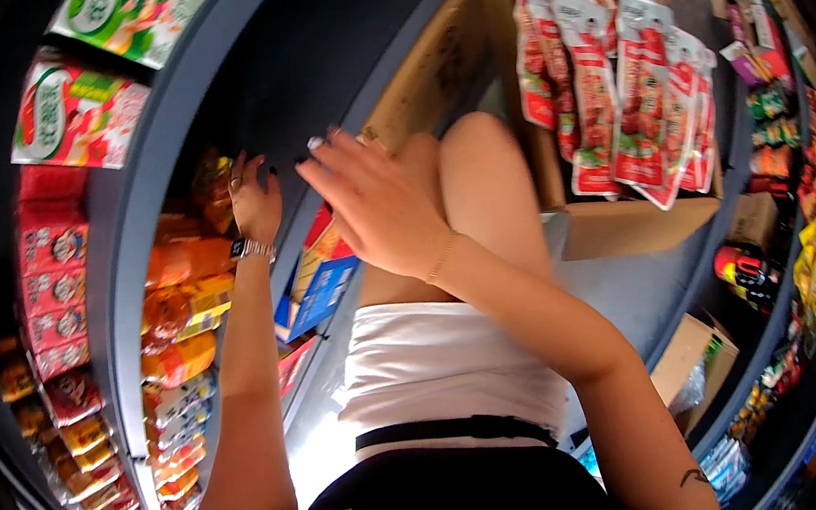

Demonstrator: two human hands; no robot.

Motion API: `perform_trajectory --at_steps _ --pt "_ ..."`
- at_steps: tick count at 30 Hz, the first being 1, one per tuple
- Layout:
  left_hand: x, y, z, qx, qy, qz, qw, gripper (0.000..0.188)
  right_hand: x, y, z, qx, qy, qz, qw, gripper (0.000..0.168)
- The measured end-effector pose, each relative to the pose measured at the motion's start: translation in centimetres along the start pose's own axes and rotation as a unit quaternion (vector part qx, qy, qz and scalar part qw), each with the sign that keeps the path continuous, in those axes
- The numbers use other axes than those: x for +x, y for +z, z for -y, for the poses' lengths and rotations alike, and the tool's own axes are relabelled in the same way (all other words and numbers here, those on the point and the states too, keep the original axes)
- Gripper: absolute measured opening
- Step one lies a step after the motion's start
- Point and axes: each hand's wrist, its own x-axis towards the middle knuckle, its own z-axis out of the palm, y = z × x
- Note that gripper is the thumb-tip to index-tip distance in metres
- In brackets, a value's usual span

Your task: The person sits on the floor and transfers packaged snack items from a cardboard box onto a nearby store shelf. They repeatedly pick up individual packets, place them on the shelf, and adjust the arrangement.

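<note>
My left hand [256, 203], with a watch on its wrist, reaches in over a dark lower shelf [277, 96]. Its fingers are a little apart and hold nothing that I can see. Close beside them stands a shiny yellow and red packet [216, 190], partly in shadow. My right hand [383, 201] hovers palm down, slightly blurred, between the shelf edge and my knees, its fingers spread and nothing in them. To the right, an open cardboard box [638, 225] holds several long red and white snack pouches [631, 93].
Orange drink bottles [186, 263] line the lower left shelf. Above it, red cartons [50, 258] and fruit-printed boxes [82, 114] fill the upper shelf. A blue box [322, 295] lies low beside my thigh. Across the aisle, shelves carry bagged snacks [815, 246] and a small open carton [692, 366].
</note>
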Motion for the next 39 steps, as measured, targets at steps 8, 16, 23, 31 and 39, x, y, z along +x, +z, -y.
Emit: perform_trajectory --at_steps 8,16,23,31,39 --pt "0.8 2.1 -23.6 -0.367 0.144 0.035 0.918 0.034 -6.2 -15.9 -6.4 -0.271 0.19 -0.076 0.941 0.074" --pt "1.1 4.2 -34.0 -0.264 0.231 0.064 0.934 0.042 -12.8 -20.8 -11.5 -0.314 0.426 -0.099 0.843 0.102" --pt "1.5 4.5 -37.1 -0.291 0.232 0.067 0.926 0.04 -13.7 -22.4 -15.6 -0.321 0.351 -0.085 0.875 0.093" --pt "2.2 5.1 -38.2 -0.35 0.287 0.193 0.87 0.072 -13.5 -26.3 -17.3 -0.119 0.286 -0.062 0.949 0.068" --pt "4.2 4.1 -36.3 -0.216 0.391 0.273 0.852 0.107 -10.7 -25.1 -14.7 -0.174 0.311 -0.116 0.927 0.073"
